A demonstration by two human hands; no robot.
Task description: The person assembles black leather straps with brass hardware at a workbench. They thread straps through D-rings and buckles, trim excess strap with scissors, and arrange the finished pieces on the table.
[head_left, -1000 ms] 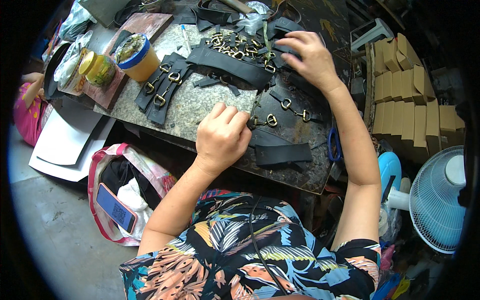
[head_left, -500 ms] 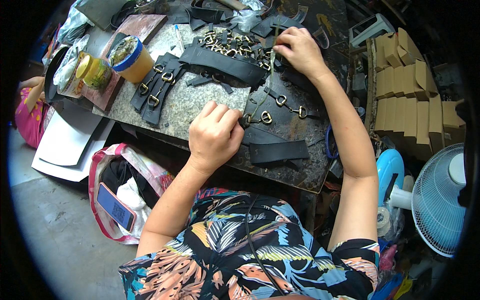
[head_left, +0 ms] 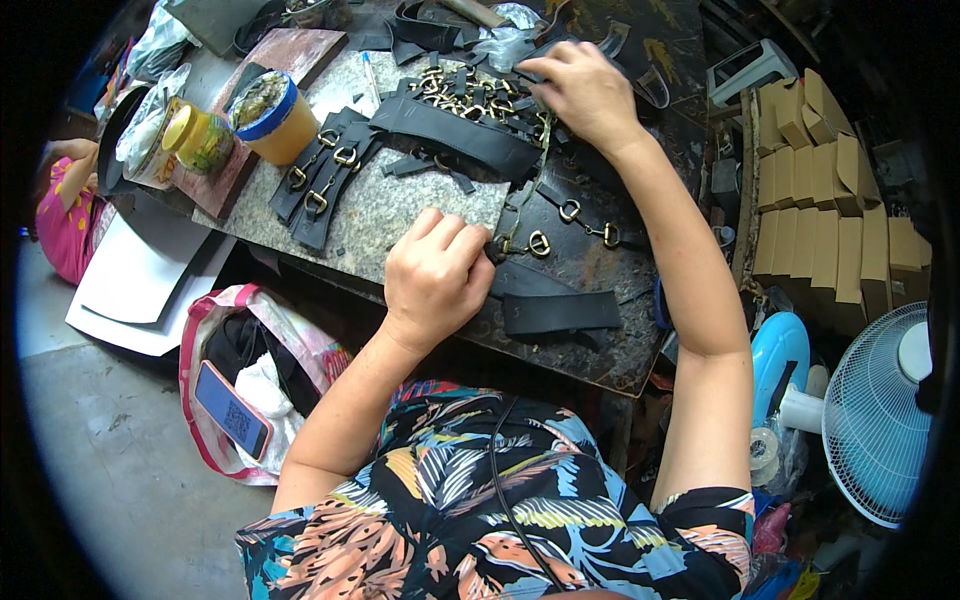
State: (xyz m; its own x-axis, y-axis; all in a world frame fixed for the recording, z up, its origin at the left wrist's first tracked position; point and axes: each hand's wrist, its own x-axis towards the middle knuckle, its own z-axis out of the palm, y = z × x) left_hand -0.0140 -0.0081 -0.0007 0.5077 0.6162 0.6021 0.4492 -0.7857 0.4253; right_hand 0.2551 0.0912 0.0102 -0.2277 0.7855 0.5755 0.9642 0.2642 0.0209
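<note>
My left hand (head_left: pixel 437 272) is closed at the table's near edge. It grips the end of a small black strap with a brass clasp (head_left: pixel 537 243) beside it; the fingers hide most of that end. A thin greenish cord (head_left: pixel 528 190) runs slackly from there up toward my right hand (head_left: pixel 588 95). My right hand hovers by the pile of brass clasps (head_left: pixel 468 92), forefinger stretched out and thumb apart, slightly blurred. Between the hands lies a black strap with brass rings and a hook (head_left: pixel 570 210). A wide black strap (head_left: pixel 455 132) crosses the stone slab (head_left: pixel 400 200).
More clasped straps (head_left: pixel 318 180) lie at left, near a blue-rimmed tub (head_left: pixel 270 125) and a yellow-lidded jar (head_left: pixel 195 140). A flat black piece (head_left: pixel 562 312) rests by the near edge. Cardboard boxes (head_left: pixel 815 190) and a fan (head_left: pixel 880 410) stand right; a bag (head_left: pixel 195 390) sits below left.
My right hand has shifted slightly left and its fingers have come off the cord, which was taut and now hangs slack. My left hand keeps its grip.
</note>
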